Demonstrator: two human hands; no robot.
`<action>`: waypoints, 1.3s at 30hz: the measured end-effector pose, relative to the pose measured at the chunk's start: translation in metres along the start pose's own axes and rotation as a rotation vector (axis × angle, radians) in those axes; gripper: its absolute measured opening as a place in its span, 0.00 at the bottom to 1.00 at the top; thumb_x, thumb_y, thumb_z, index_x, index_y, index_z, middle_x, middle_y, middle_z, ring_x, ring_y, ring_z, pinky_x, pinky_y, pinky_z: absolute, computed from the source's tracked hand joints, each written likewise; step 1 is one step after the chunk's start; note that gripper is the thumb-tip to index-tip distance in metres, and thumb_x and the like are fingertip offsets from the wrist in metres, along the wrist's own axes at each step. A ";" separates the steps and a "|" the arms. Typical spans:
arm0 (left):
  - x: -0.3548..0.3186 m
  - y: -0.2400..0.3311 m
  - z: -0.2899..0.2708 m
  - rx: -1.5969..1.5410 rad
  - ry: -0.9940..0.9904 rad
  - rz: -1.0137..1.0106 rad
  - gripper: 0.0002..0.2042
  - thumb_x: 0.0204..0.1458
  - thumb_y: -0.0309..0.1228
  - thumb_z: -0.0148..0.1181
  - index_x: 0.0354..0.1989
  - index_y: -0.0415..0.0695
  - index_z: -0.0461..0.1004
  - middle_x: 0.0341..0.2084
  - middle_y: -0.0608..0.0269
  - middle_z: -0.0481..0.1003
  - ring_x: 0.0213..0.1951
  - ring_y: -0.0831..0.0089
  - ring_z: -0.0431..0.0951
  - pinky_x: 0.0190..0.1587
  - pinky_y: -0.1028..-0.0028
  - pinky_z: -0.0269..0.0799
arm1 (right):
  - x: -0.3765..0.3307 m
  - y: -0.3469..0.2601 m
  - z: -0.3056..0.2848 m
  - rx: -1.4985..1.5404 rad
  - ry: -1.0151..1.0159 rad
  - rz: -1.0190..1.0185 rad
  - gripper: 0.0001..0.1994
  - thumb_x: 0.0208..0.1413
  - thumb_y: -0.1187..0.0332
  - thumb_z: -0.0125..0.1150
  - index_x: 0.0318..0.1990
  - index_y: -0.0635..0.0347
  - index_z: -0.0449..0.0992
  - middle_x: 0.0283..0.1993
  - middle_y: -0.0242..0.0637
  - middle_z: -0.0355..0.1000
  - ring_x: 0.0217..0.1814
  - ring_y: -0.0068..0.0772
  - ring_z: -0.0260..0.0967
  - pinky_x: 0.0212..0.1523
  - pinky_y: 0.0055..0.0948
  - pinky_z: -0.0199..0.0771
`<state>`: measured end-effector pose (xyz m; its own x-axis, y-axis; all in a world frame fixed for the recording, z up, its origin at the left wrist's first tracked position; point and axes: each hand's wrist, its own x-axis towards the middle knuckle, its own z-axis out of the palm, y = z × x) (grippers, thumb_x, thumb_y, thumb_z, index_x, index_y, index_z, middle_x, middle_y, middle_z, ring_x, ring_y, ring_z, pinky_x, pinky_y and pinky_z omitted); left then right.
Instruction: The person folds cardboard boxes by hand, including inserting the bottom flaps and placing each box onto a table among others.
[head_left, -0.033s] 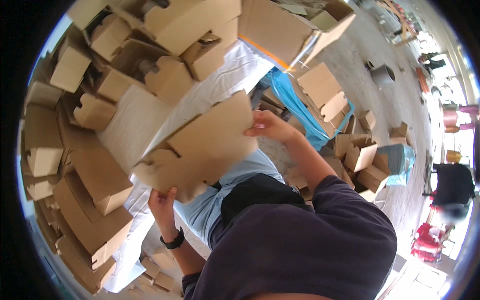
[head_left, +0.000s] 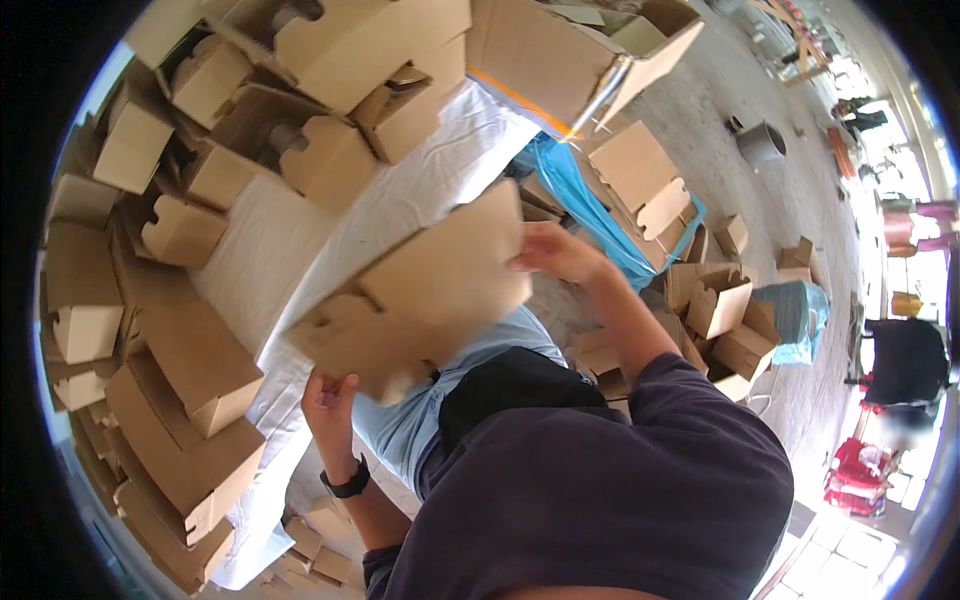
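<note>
Unmoved since before, both hands grip flat cardboard blank [head_left: 420,295] (tilted).

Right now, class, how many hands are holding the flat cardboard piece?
2. The left hand holds the cardboard piece at its lower end; the right hand holds its upper right edge. No others seem hidden.

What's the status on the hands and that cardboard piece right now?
Left hand grips flat cardboard blank at its lower end. Right hand holds its upper edge. Folded boxes crowd white table.
</note>
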<state>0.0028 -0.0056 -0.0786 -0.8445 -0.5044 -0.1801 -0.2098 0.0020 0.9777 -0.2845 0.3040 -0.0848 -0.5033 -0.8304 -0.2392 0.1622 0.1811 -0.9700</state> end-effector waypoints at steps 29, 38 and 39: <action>0.039 0.039 0.120 0.113 -0.366 -0.016 0.15 0.62 0.21 0.51 0.57 0.34 0.68 0.53 0.51 0.75 0.56 0.66 0.74 0.61 0.68 0.67 | -0.132 0.194 -0.230 -1.164 1.026 0.644 0.27 0.61 0.54 0.53 0.67 0.45 0.61 0.74 0.39 0.50 0.77 0.37 0.45 0.73 0.44 0.44; 0.037 0.041 0.122 0.152 -0.193 -0.011 0.18 0.61 0.16 0.38 0.58 0.36 0.67 0.63 0.51 0.65 0.63 0.59 0.67 0.53 0.66 0.77 | -0.285 0.231 -0.188 -1.011 1.501 0.965 0.32 0.58 0.59 0.57 0.70 0.49 0.55 0.77 0.34 0.43 0.79 0.36 0.37 0.75 0.46 0.38; 0.037 0.039 0.121 0.108 -0.193 0.008 0.19 0.60 0.15 0.38 0.57 0.36 0.67 0.63 0.50 0.64 0.64 0.58 0.66 0.54 0.64 0.77 | -0.310 0.245 -0.190 -1.037 1.501 1.081 0.34 0.58 0.59 0.57 0.71 0.49 0.54 0.77 0.33 0.42 0.80 0.35 0.36 0.75 0.47 0.37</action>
<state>-0.0963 0.0803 -0.0605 -0.9228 -0.3297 -0.1994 -0.2453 0.1035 0.9639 -0.2497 0.7057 -0.2564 -0.7697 0.6328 0.0847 0.6352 0.7723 0.0025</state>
